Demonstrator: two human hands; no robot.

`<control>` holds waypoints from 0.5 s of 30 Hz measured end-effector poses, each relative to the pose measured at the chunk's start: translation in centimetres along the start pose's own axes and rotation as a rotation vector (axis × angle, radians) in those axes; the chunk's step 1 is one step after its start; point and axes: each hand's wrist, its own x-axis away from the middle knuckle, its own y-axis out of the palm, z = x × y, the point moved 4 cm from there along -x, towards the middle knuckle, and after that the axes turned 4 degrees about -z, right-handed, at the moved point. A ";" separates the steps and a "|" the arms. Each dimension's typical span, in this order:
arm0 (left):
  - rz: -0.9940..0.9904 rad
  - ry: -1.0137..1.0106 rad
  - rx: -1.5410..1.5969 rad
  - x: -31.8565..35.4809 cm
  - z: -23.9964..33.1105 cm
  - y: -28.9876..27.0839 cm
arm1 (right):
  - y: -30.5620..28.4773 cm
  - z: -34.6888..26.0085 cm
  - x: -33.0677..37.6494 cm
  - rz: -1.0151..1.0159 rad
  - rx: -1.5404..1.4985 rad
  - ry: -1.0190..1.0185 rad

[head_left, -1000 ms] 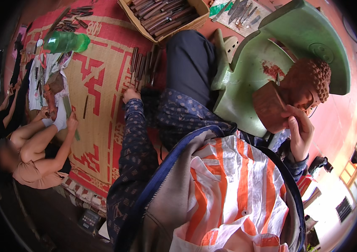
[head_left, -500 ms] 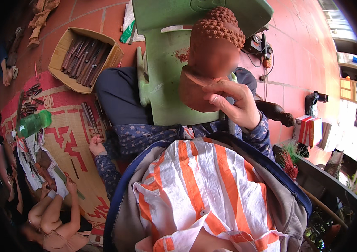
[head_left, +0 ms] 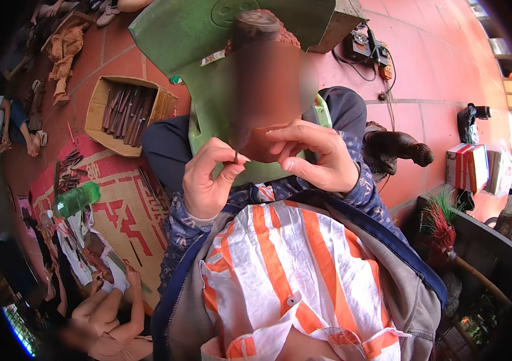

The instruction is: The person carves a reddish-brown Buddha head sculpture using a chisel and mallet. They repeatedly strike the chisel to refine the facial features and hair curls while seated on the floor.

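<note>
A reddish-brown carved head (head_left: pixel 265 105) with knobbly curled hair stands before me on a green plastic chair (head_left: pixel 165 36), its front blurred. My right hand (head_left: pixel 323 157) is at the bust's lower edge, fingers curled against it with the thumb beneath. Close by on the left, my left hand (head_left: pixel 209 177) pinches a slim dark piece (head_left: pixel 236 156) between thumb and forefinger. Most of that piece is hidden or seen end-on, so its kind is unclear. The pinched fingertips are just short of the bust's base.
A cardboard box (head_left: pixel 102 117) of dark-handled tools stands left. Farther left are a patterned mat (head_left: pixel 120 225), a green bottle (head_left: pixel 78 198) and seated people. On the right lie a dark carved figure (head_left: pixel 394 147), a corded electrical unit (head_left: pixel 364 51), a striped box (head_left: pixel 466 165) and a broom (head_left: pixel 442 231).
My left hand has come up from beside the tools on the mat to the bust, now pinching the slim piece. The bust has shifted left in view and the view has turned.
</note>
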 end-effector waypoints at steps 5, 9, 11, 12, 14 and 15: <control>-0.212 0.014 0.146 -0.7 0.1 3.4 | 0.0 0.9 0.9 -0.046 0.016 -0.151; -0.155 -0.030 0.200 -0.7 0.5 3.7 | 0.8 2.0 1.2 -0.065 -0.059 -0.109; -0.100 -0.095 0.178 -0.7 0.3 3.3 | 1.1 2.6 1.3 -0.064 -0.082 -0.094; -0.098 -0.100 0.166 -0.7 0.2 3.1 | 1.2 2.8 1.3 -0.065 -0.081 -0.075; -0.091 -0.111 0.137 -0.5 0.2 2.7 | 1.3 3.0 1.3 -0.069 -0.082 -0.040; -0.093 -0.078 0.126 -0.6 0.4 2.6 | 1.4 3.2 1.3 -0.087 -0.121 -0.011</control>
